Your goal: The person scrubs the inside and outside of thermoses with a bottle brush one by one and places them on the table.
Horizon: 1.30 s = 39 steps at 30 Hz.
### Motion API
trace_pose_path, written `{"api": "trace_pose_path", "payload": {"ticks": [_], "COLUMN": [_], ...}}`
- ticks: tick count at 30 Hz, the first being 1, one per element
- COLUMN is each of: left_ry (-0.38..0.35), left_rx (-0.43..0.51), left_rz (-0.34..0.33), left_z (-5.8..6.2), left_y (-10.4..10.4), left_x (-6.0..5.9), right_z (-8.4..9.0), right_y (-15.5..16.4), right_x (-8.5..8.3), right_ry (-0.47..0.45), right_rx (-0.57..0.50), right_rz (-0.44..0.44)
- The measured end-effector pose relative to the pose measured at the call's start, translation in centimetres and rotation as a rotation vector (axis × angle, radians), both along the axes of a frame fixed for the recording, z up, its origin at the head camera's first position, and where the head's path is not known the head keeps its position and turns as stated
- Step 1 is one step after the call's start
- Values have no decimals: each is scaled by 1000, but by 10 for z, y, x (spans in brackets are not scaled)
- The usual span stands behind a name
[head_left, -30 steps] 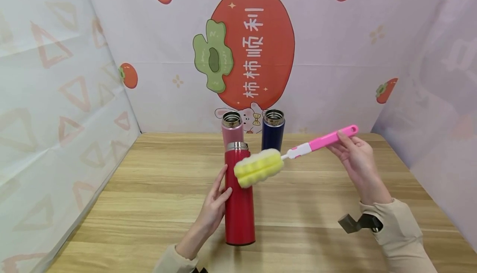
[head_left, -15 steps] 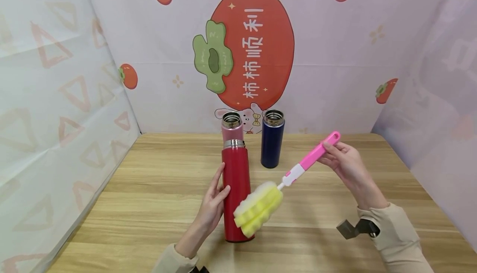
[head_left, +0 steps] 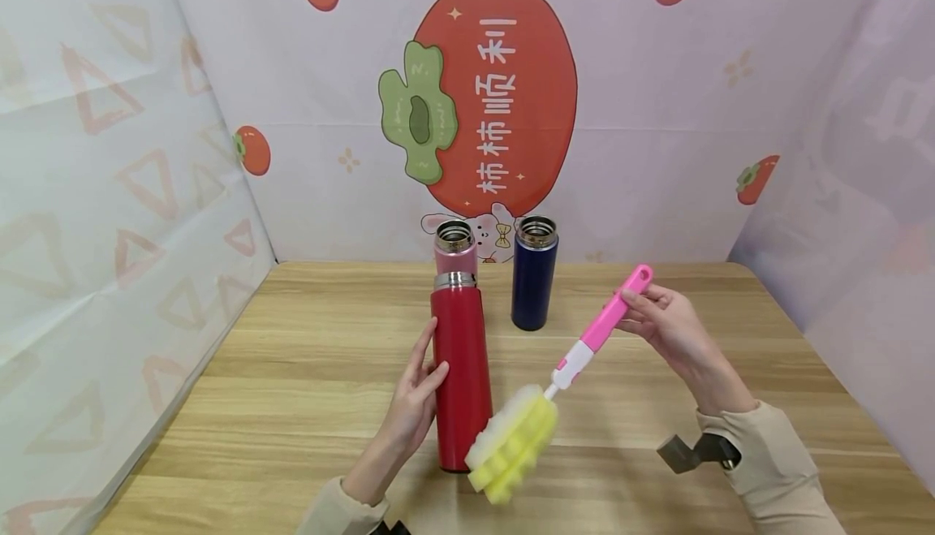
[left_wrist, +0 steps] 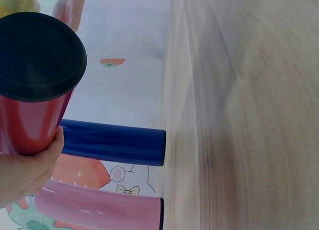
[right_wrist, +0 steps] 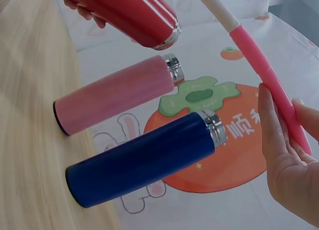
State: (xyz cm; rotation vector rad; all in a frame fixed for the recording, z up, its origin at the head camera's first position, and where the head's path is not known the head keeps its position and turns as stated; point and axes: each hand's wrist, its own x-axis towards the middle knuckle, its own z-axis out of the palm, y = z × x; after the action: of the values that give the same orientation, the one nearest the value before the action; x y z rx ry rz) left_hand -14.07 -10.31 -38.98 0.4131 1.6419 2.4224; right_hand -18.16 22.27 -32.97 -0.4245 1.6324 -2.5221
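My left hand [head_left: 409, 413] holds a red thermos bottle [head_left: 462, 373] round its body. The bottle is raised off the table, and its black base [left_wrist: 40, 56] faces the left wrist camera. It leans a little, with its steel neck at the top and its mouth tipped away in the head view. My right hand [head_left: 675, 336] pinches the pink handle [head_left: 606, 320] of a bottle brush near its end. The brush's yellow and white sponge head [head_left: 514, 442] points down, in front of the red bottle's lower right side.
Behind the red bottle a pink thermos bottle [right_wrist: 114, 95] stands upright, lidless. A dark blue thermos bottle [head_left: 534, 275], also lidless, stands to its right. Both are on the wooden table [head_left: 314, 340], near the printed backdrop [head_left: 643, 72] at the rear.
The brush has swung from nearly level to pointing steeply down, its sponge dropping past the bottle's base. My right hand has shifted left and slightly lower. The red bottle has moved slightly left and leans more.
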Motion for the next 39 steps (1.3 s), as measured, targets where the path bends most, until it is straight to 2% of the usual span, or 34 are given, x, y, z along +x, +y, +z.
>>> {"api": "trace_pose_path", "payload": {"ticks": [12, 22, 30, 39], "left_ry": [-6, -17, 2, -20], "left_rx": [-15, -37, -44, -35], "left_rz": [1, -1, -19, 19], "left_z": [-2, -3, -5, -4], "left_y": [-3, -7, -9, -9], "left_x": [2, 5, 5, 4], "right_z": [17, 34, 37, 37], "right_y": [9, 17, 19, 22], "right_x": [-6, -10, -11, -7], "right_ry": [-15, -36, -14, -25], "right_rx": [-113, -272, -357, -456], "right_rz": [-134, -272, -325, -349]}}
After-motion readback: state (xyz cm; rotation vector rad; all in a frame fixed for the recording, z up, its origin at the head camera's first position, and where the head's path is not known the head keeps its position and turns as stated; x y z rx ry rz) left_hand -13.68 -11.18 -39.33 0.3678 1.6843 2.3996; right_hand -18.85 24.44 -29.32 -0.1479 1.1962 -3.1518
